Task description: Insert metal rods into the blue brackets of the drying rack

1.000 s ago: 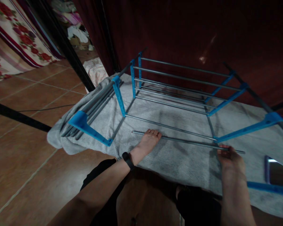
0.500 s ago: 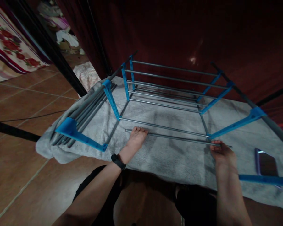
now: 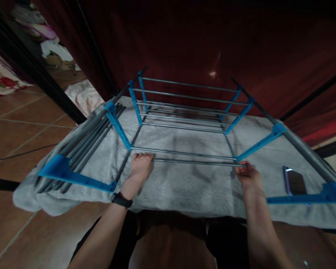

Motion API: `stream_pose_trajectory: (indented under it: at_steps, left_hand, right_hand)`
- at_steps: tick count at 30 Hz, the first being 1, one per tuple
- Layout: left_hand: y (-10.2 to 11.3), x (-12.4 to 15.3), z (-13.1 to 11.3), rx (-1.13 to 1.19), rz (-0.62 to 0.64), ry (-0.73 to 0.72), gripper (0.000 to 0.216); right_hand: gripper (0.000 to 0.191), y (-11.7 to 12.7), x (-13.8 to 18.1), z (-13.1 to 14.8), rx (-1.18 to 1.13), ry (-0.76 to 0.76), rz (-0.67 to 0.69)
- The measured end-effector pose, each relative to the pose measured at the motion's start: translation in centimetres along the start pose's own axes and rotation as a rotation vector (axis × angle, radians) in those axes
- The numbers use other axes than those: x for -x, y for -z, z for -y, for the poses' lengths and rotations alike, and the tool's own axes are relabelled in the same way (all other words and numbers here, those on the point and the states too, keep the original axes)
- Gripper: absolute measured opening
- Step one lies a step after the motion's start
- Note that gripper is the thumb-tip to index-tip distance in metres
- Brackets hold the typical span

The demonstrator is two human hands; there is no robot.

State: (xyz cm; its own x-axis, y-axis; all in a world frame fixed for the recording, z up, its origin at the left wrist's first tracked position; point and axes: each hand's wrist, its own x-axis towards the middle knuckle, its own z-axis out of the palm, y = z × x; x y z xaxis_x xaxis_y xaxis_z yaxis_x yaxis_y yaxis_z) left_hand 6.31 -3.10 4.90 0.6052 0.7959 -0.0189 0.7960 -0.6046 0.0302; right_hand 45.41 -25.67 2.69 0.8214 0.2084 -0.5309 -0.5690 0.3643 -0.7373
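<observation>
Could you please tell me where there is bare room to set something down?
Bare gray blanket lies between the left hand and right hand, from the metal rod to the near edge; a smaller patch separates right hand and smartphone. It is crowded left, with grouped rods, and behind, under the crossbars.

A slim, straight grey rod [image 3: 194, 162] runs crosswise beside the nearest fitted crossbar [image 3: 182, 152] of a blue-and-grey rack [image 3: 257, 144].

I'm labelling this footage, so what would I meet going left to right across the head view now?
Floral fabric → bundle of grey rods → left hand → middle stretch of the held rod → right hand → phone.
</observation>
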Motion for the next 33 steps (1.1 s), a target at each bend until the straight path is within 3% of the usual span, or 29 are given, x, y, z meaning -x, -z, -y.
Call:
stream_pose_trajectory:
  at_steps: [7, 16, 24, 29, 33]
  left_hand:
    - [0.8, -0.1, 2.2, 0.030, 0.047, 0.131, 0.029]
    - [0.8, 0.2, 4.2, 0.096, 0.138, 0.311, 0.031]
    - [1.0, -0.4, 5.8, 0.446, -0.082, 0.339, 0.012]
    - [1.5, -0.1, 5.9, 0.779, -0.129, 0.525, 0.018]
    - [0.7, -0.3, 5.5, 1.250, -0.330, 0.650, 0.017]
  right_hand:
    - [0.018, 0.0, 0.3, -0.5, -0.021, 0.022, 0.079]
    - [0.019, -0.2, 0.3, -0.9, -0.106, 0.005, 0.025]
    - [0.019, 0.2, 0.4, -0.5, -0.159, 0.033, 0.016]
    - [0.015, 0.4, 1.0, -0.2, -0.173, 0.050, 0.028]
    - [0.018, 0.1, 1.5, -0.2, -0.196, 0.041, 0.025]
